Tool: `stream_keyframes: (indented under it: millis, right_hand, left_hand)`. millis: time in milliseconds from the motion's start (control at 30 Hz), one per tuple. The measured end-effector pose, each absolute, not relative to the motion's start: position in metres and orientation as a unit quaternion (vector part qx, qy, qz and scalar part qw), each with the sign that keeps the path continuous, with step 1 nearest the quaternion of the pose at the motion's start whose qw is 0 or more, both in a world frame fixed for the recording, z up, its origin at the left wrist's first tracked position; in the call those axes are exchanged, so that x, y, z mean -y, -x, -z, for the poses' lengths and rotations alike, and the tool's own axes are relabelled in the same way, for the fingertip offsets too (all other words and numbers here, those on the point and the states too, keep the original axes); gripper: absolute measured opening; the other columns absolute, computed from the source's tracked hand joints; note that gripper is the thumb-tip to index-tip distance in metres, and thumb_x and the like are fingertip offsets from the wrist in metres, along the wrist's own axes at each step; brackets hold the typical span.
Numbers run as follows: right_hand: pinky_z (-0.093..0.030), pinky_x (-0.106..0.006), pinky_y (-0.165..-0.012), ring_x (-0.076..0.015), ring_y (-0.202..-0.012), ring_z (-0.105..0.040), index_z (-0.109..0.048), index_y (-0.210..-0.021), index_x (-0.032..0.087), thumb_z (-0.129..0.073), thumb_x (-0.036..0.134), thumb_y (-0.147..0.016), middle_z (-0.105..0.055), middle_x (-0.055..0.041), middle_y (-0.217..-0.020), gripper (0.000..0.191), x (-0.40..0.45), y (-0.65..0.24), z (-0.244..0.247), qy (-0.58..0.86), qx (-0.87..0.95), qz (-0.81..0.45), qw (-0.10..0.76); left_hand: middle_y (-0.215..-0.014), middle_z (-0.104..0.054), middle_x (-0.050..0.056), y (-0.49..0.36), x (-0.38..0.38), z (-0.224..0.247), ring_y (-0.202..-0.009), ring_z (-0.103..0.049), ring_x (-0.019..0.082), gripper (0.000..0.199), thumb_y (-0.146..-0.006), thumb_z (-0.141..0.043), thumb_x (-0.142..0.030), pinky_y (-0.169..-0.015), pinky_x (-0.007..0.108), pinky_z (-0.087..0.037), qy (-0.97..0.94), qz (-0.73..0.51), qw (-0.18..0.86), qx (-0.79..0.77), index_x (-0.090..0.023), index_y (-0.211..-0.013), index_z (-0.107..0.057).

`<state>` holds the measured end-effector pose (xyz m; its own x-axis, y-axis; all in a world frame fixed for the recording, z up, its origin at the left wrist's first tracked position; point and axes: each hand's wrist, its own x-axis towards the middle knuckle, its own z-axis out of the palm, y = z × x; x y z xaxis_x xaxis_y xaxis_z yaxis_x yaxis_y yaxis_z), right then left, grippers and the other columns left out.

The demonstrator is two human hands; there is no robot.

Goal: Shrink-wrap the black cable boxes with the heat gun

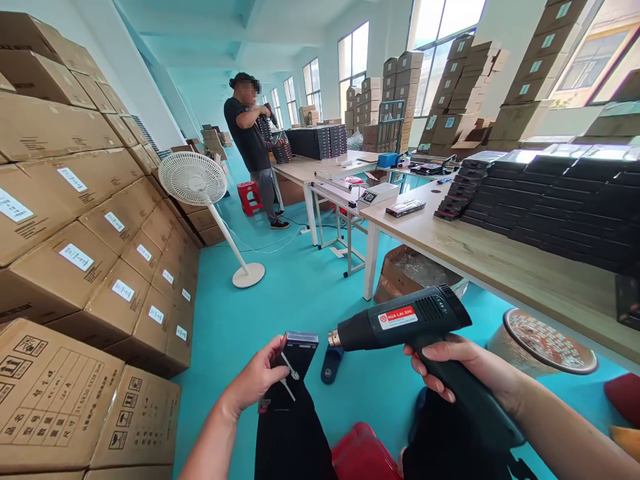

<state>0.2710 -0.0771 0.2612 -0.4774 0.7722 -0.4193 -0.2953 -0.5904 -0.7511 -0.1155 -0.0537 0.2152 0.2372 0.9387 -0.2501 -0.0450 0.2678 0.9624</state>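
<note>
Turquoise floor [230, 317] lies beneath the heat gun [405, 319]; cartons [95, 213] stacked left; table [425, 227] right.

The left fingers [267, 355] hold one black printed rectangular box [303, 361]; the right fingers [443, 351] hold one dark pistol-shaped plastic heat gun [400, 325]. Between them lies one dark-blue slipper [329, 367]; beyond the left fingers stands one white round-headed pedestal fan [193, 179].

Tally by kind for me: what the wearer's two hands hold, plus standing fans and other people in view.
Heat gun in right hand: 1
Dark box in left hand: 1
Standing fan: 1
Co-worker: 1
Total: 4
</note>
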Motion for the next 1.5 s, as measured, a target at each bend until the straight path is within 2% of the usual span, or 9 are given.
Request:
stream_keyframes:
  millis: [167, 333, 467, 600, 733, 900, 1067, 1333, 1500]
  right_hand:
    - [-0.047, -0.022, -0.044, -0.0150, -0.055, -0.062, -0.072, -0.096, 0.012, -0.081, 0.033, -0.070, -0.069, -0.0046, -0.075, 0.034, 0.082, -0.237, -0.270, 0.376, 0.358, -0.786, 0.335]
    - [-0.049, -0.024, -0.048, -0.0141, -0.058, -0.061, -0.069, -0.091, 0.014, -0.077, 0.032, -0.074, -0.067, -0.0021, -0.073, 0.026, 0.069, -0.206, -0.275, 0.452, 0.373, -0.725, 0.362]
    - [-0.047, -0.025, -0.047, -0.0151, -0.053, -0.060, -0.069, -0.090, 0.015, -0.077, 0.028, -0.069, -0.067, -0.0016, -0.065, 0.026, 0.081, -0.196, -0.278, 0.386, 0.417, -0.781, 0.259]
    - [-0.048, -0.025, -0.054, -0.0143, -0.057, -0.060, -0.074, -0.080, 0.010, -0.078, 0.034, -0.070, -0.069, -0.0066, -0.066, 0.026, 0.112, -0.219, -0.276, 0.384, 0.444, -0.793, 0.163]
    - [-0.055, -0.029, -0.063, -0.0241, -0.083, -0.070, -0.076, -0.097, 0.013, -0.082, 0.037, -0.070, -0.076, -0.0125, -0.096, 0.037, 0.115, -0.245, -0.258, 0.449, 0.332, -0.778, 0.287]
    - [-0.049, -0.022, -0.051, -0.0132, -0.062, -0.061, -0.075, -0.091, 0.014, -0.079, 0.029, -0.074, -0.070, -0.0050, -0.078, 0.023, 0.099, -0.224, -0.245, 0.480, 0.205, -0.772, 0.363]
    - [-0.048, -0.024, -0.048, -0.0148, -0.059, -0.061, -0.073, -0.091, 0.013, -0.079, 0.030, -0.072, -0.070, -0.0052, -0.079, 0.027, 0.093, -0.181, -0.265, 0.401, 0.322, -0.794, 0.325]
    - [-0.047, -0.025, -0.049, -0.0139, -0.058, -0.060, -0.070, -0.091, 0.014, -0.077, 0.030, -0.075, -0.068, -0.0031, -0.077, 0.023, 0.079, -0.173, -0.272, 0.437, 0.372, -0.758, 0.311]
    - [-0.047, -0.025, -0.049, -0.0137, -0.059, -0.060, -0.070, -0.090, 0.015, -0.078, 0.031, -0.073, -0.069, -0.0034, -0.078, 0.025, 0.074, -0.168, -0.271, 0.454, 0.345, -0.747, 0.341]
  left_hand:
    - [-0.071, -0.074, 0.005, 0.095, 0.060, -0.206, -0.056, -0.069, 0.022, 0.036, -0.078, -0.073, -0.022, -0.054, 0.031, -0.056, -0.328, -0.379, 0.656, -0.565, -0.017, -0.112, -0.064]
    - [-0.067, -0.074, 0.007, 0.088, 0.071, -0.179, -0.054, -0.070, 0.024, 0.028, -0.078, -0.068, -0.020, -0.056, 0.034, -0.059, -0.169, -0.424, 0.686, -0.566, -0.015, -0.105, -0.067]
    - [-0.079, -0.079, 0.008, 0.092, 0.083, -0.137, -0.073, -0.076, 0.027, 0.035, -0.075, -0.061, -0.016, -0.077, 0.038, -0.062, -0.059, -0.563, 0.719, -0.404, -0.015, -0.109, -0.071]
    - [-0.132, -0.071, 0.013, 0.100, 0.099, -0.110, -0.130, -0.061, 0.033, 0.066, -0.078, -0.056, -0.024, -0.114, 0.049, -0.042, -0.081, -0.641, 0.739, -0.189, -0.020, -0.144, -0.054]
    - [-0.151, -0.055, 0.019, 0.103, 0.101, -0.114, -0.146, -0.041, 0.038, 0.070, -0.087, -0.052, -0.045, -0.122, 0.057, -0.024, -0.103, -0.608, 0.776, -0.134, -0.014, -0.150, -0.047]
    - [-0.126, -0.072, 0.019, 0.089, 0.091, -0.137, -0.119, -0.067, 0.038, 0.050, -0.095, -0.050, -0.047, -0.110, 0.057, -0.043, -0.075, -0.506, 0.816, -0.269, -0.012, -0.126, -0.068]
    - [-0.093, -0.079, 0.015, 0.081, 0.088, -0.145, -0.087, -0.076, 0.033, 0.041, -0.094, -0.057, -0.048, -0.091, 0.052, -0.057, -0.075, -0.478, 0.783, -0.392, -0.012, -0.106, -0.074]
    - [-0.092, -0.079, 0.016, 0.088, 0.090, -0.153, -0.074, -0.076, 0.028, 0.054, -0.092, -0.059, -0.055, -0.072, 0.038, -0.061, -0.072, -0.471, 0.771, -0.423, -0.006, -0.110, -0.072]
    - [-0.089, -0.079, 0.017, 0.093, 0.080, -0.153, -0.073, -0.076, 0.029, 0.052, -0.089, -0.060, -0.053, -0.067, 0.039, -0.061, -0.082, -0.473, 0.774, -0.412, -0.006, -0.109, -0.071]
